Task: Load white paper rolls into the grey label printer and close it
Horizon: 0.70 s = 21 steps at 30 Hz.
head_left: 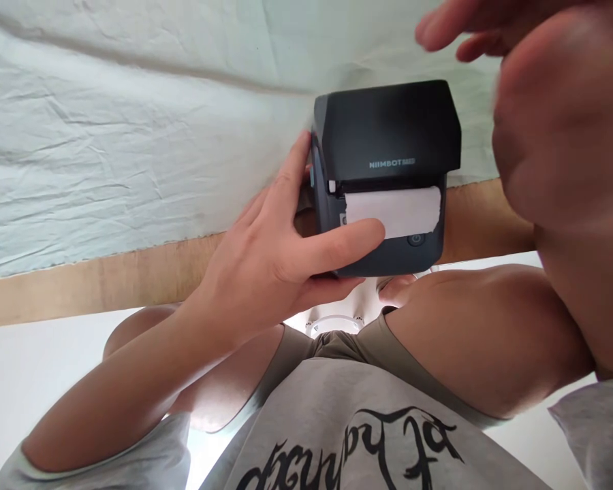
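Observation:
A black label printer (pixel 388 129) marked NIIMBOT tilts at the table's near edge. My left hand (pixel 291 238) grips its left side, with the thumb across the front and fingers beneath and behind. From the printer's front slot sticks out a strip of white paper (pixel 403 211) with an uneven edge; the left thumb tip overlaps its lower left corner. A round power button (pixel 415 239) shows just below the paper. Up at the right, close to the camera and blurred, my right hand (pixel 531 88) is raised apart from the printer, fingers stretched out and nothing visible in them.
A wrinkled pale green cloth (pixel 133 150) covers the table, leaving a strip of bare wooden edge (pixel 97 272) in front. My legs (pixel 480 333) are under that edge. A white ring-shaped part (pixel 334 323) and a foot (pixel 396 289) show below.

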Available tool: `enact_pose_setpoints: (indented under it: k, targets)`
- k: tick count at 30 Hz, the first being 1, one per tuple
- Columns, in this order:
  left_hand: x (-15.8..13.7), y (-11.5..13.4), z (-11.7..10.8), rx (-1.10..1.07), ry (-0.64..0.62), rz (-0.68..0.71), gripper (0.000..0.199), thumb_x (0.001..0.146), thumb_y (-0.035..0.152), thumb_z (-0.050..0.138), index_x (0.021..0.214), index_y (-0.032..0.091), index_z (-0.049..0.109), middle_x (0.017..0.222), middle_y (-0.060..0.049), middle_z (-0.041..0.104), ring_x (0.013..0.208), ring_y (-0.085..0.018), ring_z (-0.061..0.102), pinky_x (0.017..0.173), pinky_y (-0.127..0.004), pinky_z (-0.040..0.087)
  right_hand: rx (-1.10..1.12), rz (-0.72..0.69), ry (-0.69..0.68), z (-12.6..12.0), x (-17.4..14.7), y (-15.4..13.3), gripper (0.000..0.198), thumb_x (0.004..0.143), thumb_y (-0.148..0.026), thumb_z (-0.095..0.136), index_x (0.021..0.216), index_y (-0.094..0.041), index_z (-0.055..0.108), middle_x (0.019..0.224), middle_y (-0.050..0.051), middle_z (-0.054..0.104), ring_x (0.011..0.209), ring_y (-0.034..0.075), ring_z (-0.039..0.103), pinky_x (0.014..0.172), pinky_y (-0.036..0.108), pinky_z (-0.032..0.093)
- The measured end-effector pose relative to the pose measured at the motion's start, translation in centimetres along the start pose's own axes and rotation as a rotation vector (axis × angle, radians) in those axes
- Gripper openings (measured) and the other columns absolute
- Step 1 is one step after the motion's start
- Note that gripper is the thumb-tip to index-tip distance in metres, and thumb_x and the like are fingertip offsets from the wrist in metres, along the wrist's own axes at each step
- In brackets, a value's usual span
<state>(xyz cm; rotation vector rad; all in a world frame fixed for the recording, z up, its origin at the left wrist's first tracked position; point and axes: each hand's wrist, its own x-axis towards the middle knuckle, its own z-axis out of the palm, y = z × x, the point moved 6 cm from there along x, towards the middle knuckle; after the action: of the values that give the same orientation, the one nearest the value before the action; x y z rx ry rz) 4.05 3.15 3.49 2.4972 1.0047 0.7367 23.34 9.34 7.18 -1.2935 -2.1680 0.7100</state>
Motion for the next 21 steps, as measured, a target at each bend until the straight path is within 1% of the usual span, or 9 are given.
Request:
enact_pose_setpoints:
  k: [2, 4, 6, 8, 11, 13, 16, 19, 21]
  targets:
    - [0.0, 0.0, 0.1, -0.011, 0.020, 0.015, 0.036, 0.099, 0.033, 0.078, 0.133, 0.035, 0.067, 0.167, -0.007, 0.052, 0.142, -0.038, 0.066, 0.110, -0.055, 0.064, -0.058, -0.092, 0.012, -0.1, -0.2, -0.2, 0.053, 0.110, -0.060, 0.035, 0.137, -0.025, 0.064, 0.134, -0.006, 0.062, 0.125, -0.002, 0.058, 0.116, 0.010, 0.048]
    - [-0.2, 0.2, 0.2, 0.006, 0.072, 0.059, 0.042, 0.101, 0.035, 0.077, 0.139, 0.036, 0.060, 0.171, -0.009, 0.048, 0.146, -0.039, 0.064, 0.113, -0.059, 0.063, -0.063, -0.073, -0.055, 0.3, -0.3, 0.1, 0.044, 0.107, -0.056, 0.049, 0.138, -0.029, 0.064, 0.131, -0.008, 0.064, 0.116, -0.003, 0.059, 0.112, 0.013, 0.050]
    - [-0.3, 0.5, 0.2, 0.041, 0.114, 0.064, 0.049, 0.105, 0.038, 0.072, 0.149, 0.035, 0.051, 0.173, -0.014, 0.046, 0.152, -0.041, 0.060, 0.114, -0.062, 0.062, -0.025, -0.009, -0.082, 0.5, -0.3, 0.5, 0.043, 0.106, -0.057, 0.051, 0.139, -0.032, 0.064, 0.130, -0.009, 0.066, 0.113, -0.002, 0.061, 0.110, 0.016, 0.052]
    - [-0.3, 0.6, 0.2, 0.089, 0.107, 0.019, 0.058, 0.107, 0.039, 0.068, 0.159, 0.029, 0.044, 0.173, -0.020, 0.047, 0.155, -0.044, 0.058, 0.116, -0.062, 0.061, 0.002, 0.007, -0.081, 0.5, -0.3, 0.4, 0.043, 0.104, -0.058, 0.054, 0.139, -0.034, 0.064, 0.127, -0.008, 0.066, 0.111, -0.002, 0.061, 0.107, 0.019, 0.054]
    - [-0.1, 0.8, 0.1, 0.147, 0.080, 0.007, 0.065, 0.103, 0.033, 0.070, 0.162, 0.023, 0.045, 0.173, -0.024, 0.047, 0.153, -0.046, 0.060, 0.117, -0.058, 0.061, 0.007, 0.030, -0.110, 0.4, -0.1, 0.5, 0.044, 0.102, -0.056, 0.057, 0.139, -0.033, 0.064, 0.123, -0.005, 0.066, 0.107, -0.001, 0.059, 0.105, 0.021, 0.054]
    - [0.0, 0.9, -0.1, 0.165, 0.071, 0.028, 0.065, 0.100, 0.031, 0.072, 0.160, 0.024, 0.047, 0.172, -0.023, 0.047, 0.153, -0.046, 0.060, 0.117, -0.056, 0.062, 0.033, 0.038, -0.179, 0.5, 0.3, 0.7, 0.045, 0.098, -0.054, 0.060, 0.138, -0.033, 0.063, 0.124, -0.005, 0.065, 0.105, -0.001, 0.056, 0.102, 0.021, 0.052]
    - [-0.1, 0.6, 0.0, 0.174, 0.059, 0.022, 0.063, 0.101, 0.034, 0.071, 0.158, 0.029, 0.045, 0.172, -0.018, 0.046, 0.153, -0.042, 0.061, 0.115, -0.056, 0.063, 0.090, 0.039, -0.261, 0.9, 0.8, 1.0, 0.048, 0.092, -0.051, 0.060, 0.137, -0.033, 0.060, 0.128, -0.007, 0.062, 0.103, -0.002, 0.054, 0.096, 0.021, 0.050]
    - [-0.2, 0.3, 0.1, 0.156, 0.100, 0.027, 0.065, 0.102, 0.040, 0.069, 0.161, 0.033, 0.041, 0.173, -0.015, 0.046, 0.152, -0.039, 0.062, 0.114, -0.055, 0.065, 0.135, 0.052, -0.256, 1.1, 1.0, 1.2, 0.047, 0.092, -0.050, 0.059, 0.136, -0.032, 0.059, 0.125, -0.007, 0.062, 0.103, -0.002, 0.053, 0.097, 0.019, 0.051]
    - [-0.3, 0.3, 0.2, 0.131, 0.127, 0.044, 0.072, 0.102, 0.044, 0.070, 0.165, 0.029, 0.037, 0.173, -0.017, 0.047, 0.154, -0.040, 0.060, 0.117, -0.055, 0.063, 0.124, 0.049, -0.238, 1.4, 0.7, 1.3, 0.048, 0.094, -0.050, 0.057, 0.139, -0.032, 0.058, 0.128, -0.006, 0.061, 0.105, -0.001, 0.053, 0.099, 0.019, 0.051]
